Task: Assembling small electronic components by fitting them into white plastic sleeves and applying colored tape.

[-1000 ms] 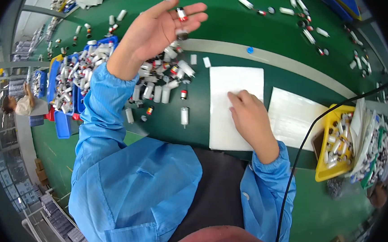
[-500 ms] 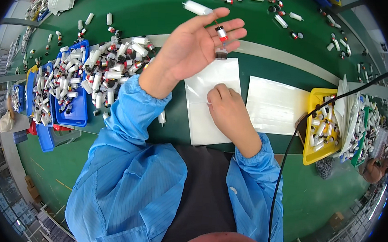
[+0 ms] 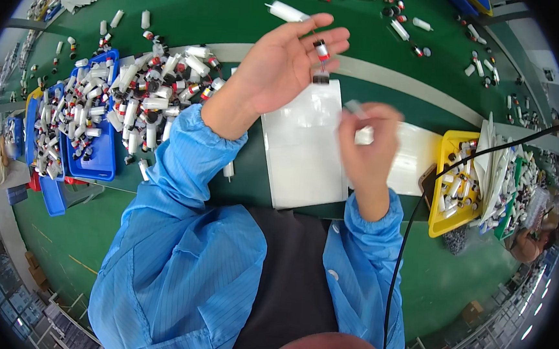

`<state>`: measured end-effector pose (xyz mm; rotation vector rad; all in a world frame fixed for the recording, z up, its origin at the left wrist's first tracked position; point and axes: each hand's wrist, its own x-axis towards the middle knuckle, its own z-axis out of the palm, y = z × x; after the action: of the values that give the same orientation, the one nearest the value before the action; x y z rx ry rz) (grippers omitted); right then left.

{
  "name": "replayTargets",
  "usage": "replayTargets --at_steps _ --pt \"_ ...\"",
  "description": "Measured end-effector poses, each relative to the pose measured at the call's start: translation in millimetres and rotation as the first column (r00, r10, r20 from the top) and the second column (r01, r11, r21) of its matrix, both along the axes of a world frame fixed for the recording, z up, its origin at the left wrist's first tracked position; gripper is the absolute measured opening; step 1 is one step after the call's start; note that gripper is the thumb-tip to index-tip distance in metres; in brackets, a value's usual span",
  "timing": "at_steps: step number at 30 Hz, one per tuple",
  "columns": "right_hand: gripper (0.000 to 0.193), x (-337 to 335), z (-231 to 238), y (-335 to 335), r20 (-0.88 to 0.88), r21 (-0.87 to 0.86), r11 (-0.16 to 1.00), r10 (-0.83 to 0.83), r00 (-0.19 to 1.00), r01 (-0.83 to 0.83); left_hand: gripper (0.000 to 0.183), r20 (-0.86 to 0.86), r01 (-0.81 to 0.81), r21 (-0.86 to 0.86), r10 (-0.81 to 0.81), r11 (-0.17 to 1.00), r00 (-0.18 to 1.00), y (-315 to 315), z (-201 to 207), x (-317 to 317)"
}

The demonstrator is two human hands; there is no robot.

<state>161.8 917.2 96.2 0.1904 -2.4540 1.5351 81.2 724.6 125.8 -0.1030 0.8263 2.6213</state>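
Note:
My left hand (image 3: 270,76), palm up with fingers partly curled, is raised above the far end of a white sheet (image 3: 302,169). A white tube (image 3: 287,11) with a narrow tip sticks out past its thumb. A small black, white and red cylinder (image 3: 322,50) lies against its fingers, and a black cap-like end (image 3: 321,78) hangs below them. Smeared by motion, my right hand (image 3: 371,142) is closed at the sheet's right side. A small whitish translucent piece (image 3: 355,108) juts from its fingertips, too blurred to name.
Left, a heap of white tubes with red and black parts (image 3: 162,95) lies beside blue trays (image 3: 102,162). At right stand a second white sheet (image 3: 409,174), a yellow bin (image 3: 437,215) with tubes and a black cable (image 3: 410,248). More tubes (image 3: 400,30) are scattered across the far green table.
My right hand has lifted off the white sheet and moved right, now with a small whitish piece at its fingertips. My left hand stays nearly in place with the same parts.

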Motion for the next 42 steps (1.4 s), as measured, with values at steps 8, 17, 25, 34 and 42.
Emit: replayTargets --at_steps 8,17,25,34,42 --pt "0.044 -50 -18 -21 -0.201 -0.495 0.851 0.081 0.976 -0.173 0.044 -0.066 0.136 -0.067 -0.141 0.988 0.988 14 -3 2" --pt "0.037 -52 -10 -9 0.027 -0.958 0.284 0.258 0.966 -0.049 0.048 -0.266 0.155 -0.283 -0.232 0.947 0.935 8 -18 -2" --pt "0.043 -42 -14 -20 -0.14 -0.724 0.673 0.074 0.987 -0.153 0.047 -0.334 0.152 -0.305 -0.255 0.94 0.907 6 -23 -5" --pt "0.045 -39 2 -19 -0.245 -0.668 0.725 -0.001 0.97 -0.168 0.051 -0.372 0.329 0.063 -0.284 0.942 0.884 11 -32 -3" --pt "0.04 -57 14 -7 -0.15 -0.685 0.706 0.105 0.983 -0.18 0.05 -0.28 0.381 -0.202 -0.426 0.902 0.86 22 -30 9"
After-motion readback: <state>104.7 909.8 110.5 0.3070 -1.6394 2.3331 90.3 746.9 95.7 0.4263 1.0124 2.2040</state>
